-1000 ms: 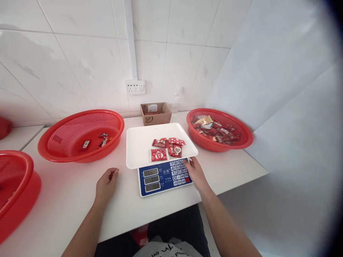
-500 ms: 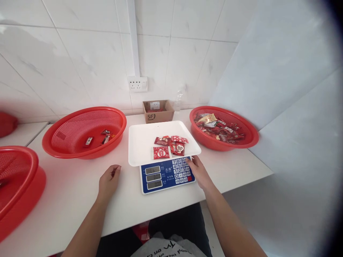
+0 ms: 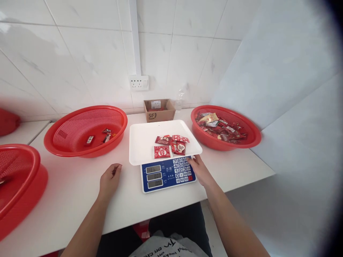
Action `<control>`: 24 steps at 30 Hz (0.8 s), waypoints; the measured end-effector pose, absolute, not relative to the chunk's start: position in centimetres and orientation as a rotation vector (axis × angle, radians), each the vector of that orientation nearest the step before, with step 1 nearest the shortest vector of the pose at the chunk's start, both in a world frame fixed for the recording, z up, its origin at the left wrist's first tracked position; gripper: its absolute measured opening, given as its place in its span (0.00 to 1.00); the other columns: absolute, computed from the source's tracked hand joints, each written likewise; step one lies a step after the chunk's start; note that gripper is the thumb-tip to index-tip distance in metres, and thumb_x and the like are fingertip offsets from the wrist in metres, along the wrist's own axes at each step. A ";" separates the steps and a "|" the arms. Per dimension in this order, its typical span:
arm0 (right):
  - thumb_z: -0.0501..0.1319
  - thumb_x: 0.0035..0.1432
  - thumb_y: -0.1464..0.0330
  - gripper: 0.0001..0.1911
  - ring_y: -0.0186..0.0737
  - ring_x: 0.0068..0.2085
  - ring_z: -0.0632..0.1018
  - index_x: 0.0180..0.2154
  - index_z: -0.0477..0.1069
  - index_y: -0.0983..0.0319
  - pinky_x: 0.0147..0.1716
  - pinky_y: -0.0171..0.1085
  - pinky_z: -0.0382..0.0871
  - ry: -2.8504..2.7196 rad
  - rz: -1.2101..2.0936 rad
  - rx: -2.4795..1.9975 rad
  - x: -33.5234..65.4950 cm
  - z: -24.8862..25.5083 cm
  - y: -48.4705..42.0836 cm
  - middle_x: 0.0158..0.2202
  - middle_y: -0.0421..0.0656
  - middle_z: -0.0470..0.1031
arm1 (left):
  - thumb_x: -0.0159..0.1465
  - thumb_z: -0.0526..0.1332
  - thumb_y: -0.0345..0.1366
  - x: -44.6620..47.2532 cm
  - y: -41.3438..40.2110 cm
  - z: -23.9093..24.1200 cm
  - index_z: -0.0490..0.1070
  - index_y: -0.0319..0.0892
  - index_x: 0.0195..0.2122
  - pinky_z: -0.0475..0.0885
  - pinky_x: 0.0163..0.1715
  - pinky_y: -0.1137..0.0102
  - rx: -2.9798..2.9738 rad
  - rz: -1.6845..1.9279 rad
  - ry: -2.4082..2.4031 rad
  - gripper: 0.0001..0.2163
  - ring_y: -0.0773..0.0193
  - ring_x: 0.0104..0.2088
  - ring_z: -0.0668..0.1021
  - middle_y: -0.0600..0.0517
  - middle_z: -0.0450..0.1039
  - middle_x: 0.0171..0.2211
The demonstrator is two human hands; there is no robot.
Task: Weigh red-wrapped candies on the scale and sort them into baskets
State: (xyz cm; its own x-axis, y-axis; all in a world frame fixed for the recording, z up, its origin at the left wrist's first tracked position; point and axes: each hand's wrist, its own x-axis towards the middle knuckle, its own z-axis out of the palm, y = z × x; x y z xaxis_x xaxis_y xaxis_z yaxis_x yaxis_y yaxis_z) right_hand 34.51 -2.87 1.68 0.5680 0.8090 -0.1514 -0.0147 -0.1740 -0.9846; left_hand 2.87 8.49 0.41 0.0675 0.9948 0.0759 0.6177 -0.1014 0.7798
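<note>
The scale is positioned on the white table, with the white pan mounted above its keypad. Several red packets are grouped on the pan, right of centre. The right hand is placed at the keypad's upper right corner, near the pan's edge; its fingertips are partly hidden, so the grip width cannot be told. The left hand is rested on the table, left of the scale, with fingers loosely curled; whether anything is held inside cannot be told.
</note>
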 end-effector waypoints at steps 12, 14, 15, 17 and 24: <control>0.59 0.46 0.69 0.23 0.42 0.41 0.77 0.47 0.62 0.57 0.41 0.43 0.70 -0.719 1.103 -1.379 35.9 1.5 -4.1 0.40 0.40 0.76 | 0.55 0.52 0.48 3.0 8.4 0.6 0.70 0.45 0.32 0.69 0.30 0.70 1.770 0.869 1.606 0.14 0.62 0.29 0.74 0.54 0.73 0.26; 0.60 0.44 0.72 0.26 0.41 0.41 0.76 0.48 0.61 0.57 0.41 0.42 0.69 -0.740 1.137 -1.350 36.0 1.7 -4.3 0.41 0.40 0.75 | 0.56 0.52 0.48 3.0 8.5 0.5 0.70 0.45 0.32 0.69 0.30 0.70 1.771 0.866 1.604 0.14 0.62 0.29 0.74 0.54 0.73 0.26; 0.60 0.44 0.72 0.26 0.41 0.41 0.76 0.48 0.61 0.57 0.41 0.42 0.70 -0.742 1.141 -1.346 36.0 1.8 -4.3 0.41 0.40 0.75 | 0.56 0.52 0.48 2.9 8.5 0.4 0.70 0.45 0.32 0.69 0.30 0.70 1.772 0.863 1.604 0.14 0.62 0.29 0.74 0.54 0.73 0.26; 0.60 0.43 0.73 0.27 0.42 0.41 0.76 0.48 0.61 0.57 0.40 0.42 0.70 -0.725 1.139 -1.348 35.8 1.9 -4.2 0.40 0.40 0.75 | 0.56 0.52 0.48 2.9 8.5 0.3 0.70 0.45 0.32 0.69 0.30 0.71 1.776 0.857 1.606 0.14 0.62 0.29 0.74 0.54 0.72 0.26; 0.59 0.41 0.73 0.23 0.41 0.38 0.76 0.44 0.61 0.57 0.37 0.41 0.70 -0.636 1.125 -1.392 35.4 1.9 -3.8 0.37 0.38 0.75 | 0.57 0.52 0.48 2.8 8.5 0.4 0.70 0.45 0.33 0.68 0.29 0.71 1.788 0.828 1.627 0.14 0.62 0.28 0.74 0.54 0.72 0.26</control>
State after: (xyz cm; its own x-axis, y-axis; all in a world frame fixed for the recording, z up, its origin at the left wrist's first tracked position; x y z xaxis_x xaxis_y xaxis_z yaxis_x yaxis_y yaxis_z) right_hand 35.38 -3.81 1.95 0.3875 0.8853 -0.2570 -0.2358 -0.1743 -0.9560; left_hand 2.81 8.47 0.38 0.0647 0.9959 0.0633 0.6373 -0.0901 0.7653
